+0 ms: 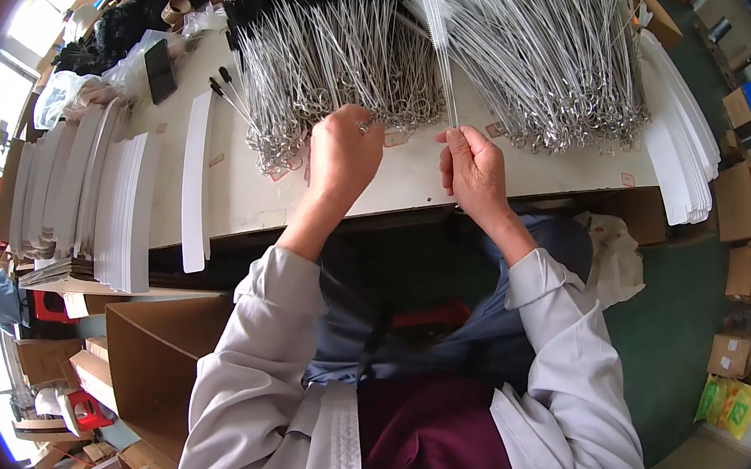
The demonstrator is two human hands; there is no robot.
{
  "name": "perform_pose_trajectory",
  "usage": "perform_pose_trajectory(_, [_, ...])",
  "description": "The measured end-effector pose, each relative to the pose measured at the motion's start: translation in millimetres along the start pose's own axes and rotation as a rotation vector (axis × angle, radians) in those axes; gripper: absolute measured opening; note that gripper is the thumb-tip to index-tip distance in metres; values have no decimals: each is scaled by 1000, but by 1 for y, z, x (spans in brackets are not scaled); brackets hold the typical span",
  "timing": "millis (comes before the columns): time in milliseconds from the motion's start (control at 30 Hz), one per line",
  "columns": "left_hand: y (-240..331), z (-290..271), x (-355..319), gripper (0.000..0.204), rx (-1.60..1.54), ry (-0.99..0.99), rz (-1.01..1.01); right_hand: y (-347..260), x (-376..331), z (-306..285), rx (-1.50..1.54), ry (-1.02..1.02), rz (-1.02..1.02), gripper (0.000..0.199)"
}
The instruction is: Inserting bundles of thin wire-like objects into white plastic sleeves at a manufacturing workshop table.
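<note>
My right hand [476, 174] is closed at the front of the table, pinching the wire stems of a few thin white-bristled brushes [450, 77] that point away from me. Beside it, my left hand [345, 153] is curled at the looped wire ends of a large pile of black-bristled brushes [330, 56]. Its fingertips are partly hidden, so what they grip cannot be made out. To the right spreads another big pile, of white-bristled brushes [549, 60], with their metal loops toward me.
A single flat white strip [196, 170] lies over the table's front edge, left of my hands. Stacks of white strips stand at the left [126, 208] and right [683, 139]. An open cardboard box [165, 368] is below left. A dark phone-like slab [160, 71] lies far left.
</note>
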State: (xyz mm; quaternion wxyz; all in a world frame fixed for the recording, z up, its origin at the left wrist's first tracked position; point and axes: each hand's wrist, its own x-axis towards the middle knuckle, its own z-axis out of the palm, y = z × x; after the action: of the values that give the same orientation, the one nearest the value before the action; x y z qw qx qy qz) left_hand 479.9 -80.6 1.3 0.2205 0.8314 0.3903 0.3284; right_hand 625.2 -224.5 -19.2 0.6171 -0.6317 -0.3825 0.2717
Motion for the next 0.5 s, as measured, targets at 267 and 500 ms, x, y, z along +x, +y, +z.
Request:
perform_pose_trajectory(267, [2,-8,1,21,-192,-69,-132,2,0,-2,-9,-20,3,34])
perform_pose_trajectory(500, [6,-55,-4,18,-513,92,-43,-3,1,-1,75,-54,56,34])
